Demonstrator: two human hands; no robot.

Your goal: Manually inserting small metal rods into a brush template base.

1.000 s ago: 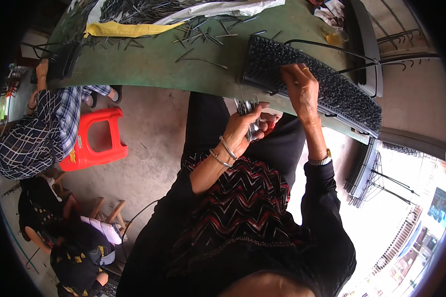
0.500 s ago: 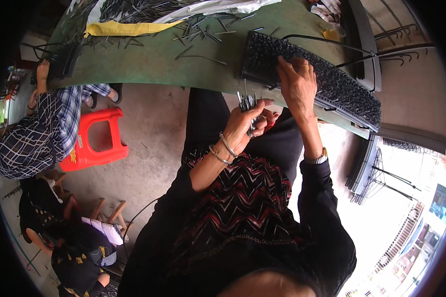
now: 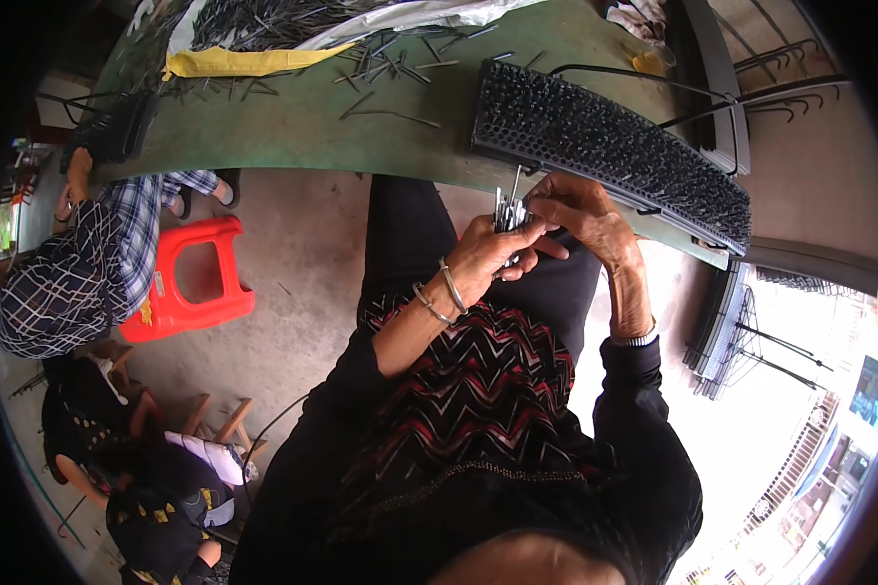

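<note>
My left hand (image 3: 486, 255) is closed round a bundle of thin, dark and shiny rods (image 3: 504, 213), their ends sticking up above the fingers. Close against it, my right hand (image 3: 590, 222) has its fingers bent together at the side of the bundle; whatever lies between its fingertips is hidden. Just beyond both hands, a long black rack (image 3: 605, 136) with a grid of holes lies aslant at the table's edge. Small dark pieces fill most of its holes, while a strip of holes along the left and near side shows unfilled.
Loose dark rods (image 3: 390, 63) lie on the green table (image 3: 263, 132), beside an open sack with a yellow edge (image 3: 254, 60). A red stool (image 3: 180, 278) stands on the floor at left. One person (image 3: 78, 263) works at the table's left end; others sit lower left.
My right hand has come off the top of the rack, back toward me, to the bundle. My left hand has stayed nearly in place, still gripping the rods.
</note>
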